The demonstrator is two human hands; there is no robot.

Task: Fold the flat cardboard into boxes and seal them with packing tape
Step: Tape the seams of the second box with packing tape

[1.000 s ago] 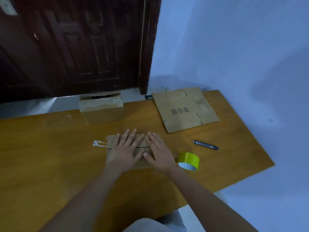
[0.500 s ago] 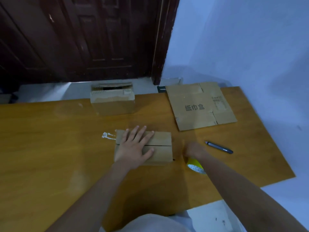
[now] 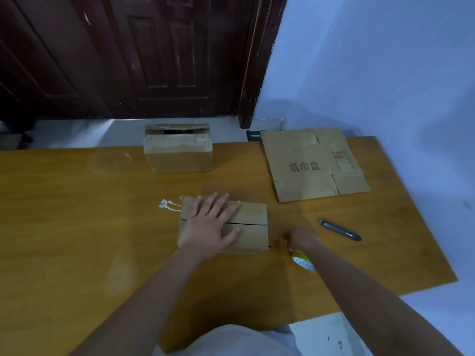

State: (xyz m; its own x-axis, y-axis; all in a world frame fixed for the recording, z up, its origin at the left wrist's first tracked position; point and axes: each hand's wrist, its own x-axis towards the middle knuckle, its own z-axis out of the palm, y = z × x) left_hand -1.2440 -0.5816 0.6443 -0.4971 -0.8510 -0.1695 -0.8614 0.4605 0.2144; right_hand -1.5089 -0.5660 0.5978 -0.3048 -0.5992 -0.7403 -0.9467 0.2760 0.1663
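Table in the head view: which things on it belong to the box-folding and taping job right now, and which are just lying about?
Part of the job:
- folded box, flaps held down by the left hand
- yellow tape roll, under the right hand
- flat cardboard, not yet folded
- second box at the far edge, top open

Lying about:
- dark pen
- white smear on the table

One view only, from the person's head, looking forward and steeply down across the wooden bench [image 3: 77,227]. It sits close: both forearms run in from the bottom edge, the left hand [image 3: 208,227] near mid-frame. The wide lens bends the bench's edges. Beyond the far edge, the dark door [image 3: 154,55] fills the top left, the pale wall [image 3: 372,73] the right.
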